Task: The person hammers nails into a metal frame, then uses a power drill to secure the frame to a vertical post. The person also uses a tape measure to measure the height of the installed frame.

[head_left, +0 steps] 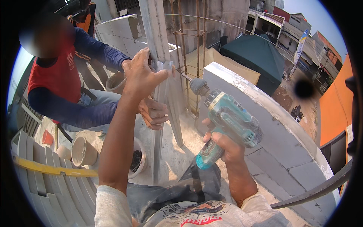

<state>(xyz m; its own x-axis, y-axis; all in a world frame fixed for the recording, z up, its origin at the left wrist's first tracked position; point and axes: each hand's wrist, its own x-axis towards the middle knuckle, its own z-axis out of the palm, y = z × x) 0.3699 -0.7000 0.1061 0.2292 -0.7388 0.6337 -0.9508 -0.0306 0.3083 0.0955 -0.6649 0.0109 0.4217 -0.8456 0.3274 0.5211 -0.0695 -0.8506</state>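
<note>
My right hand (225,145) is wrapped around the handle of a teal cordless drill (232,117). The drill's chuck and bit point up and left, and the tip is close to a long grey upright profile (155,32). My left hand (143,73) grips this profile at about the drill tip's height, with the thumb stretched toward the bit. Something shiny and clear or metallic shows beside that thumb; I cannot make out what. Below my left hand, a co-worker's hand (153,113) holds the same upright. The co-worker's other hand is mostly hidden behind my left hand.
A white block wall (272,140) curves along my right. Rusty rebar (183,41) rises behind the upright. Buckets (84,151) and stacked grey lengths (56,189) with a yellow level (53,167) lie at left. The co-worker (53,79) in red and navy crouches close by.
</note>
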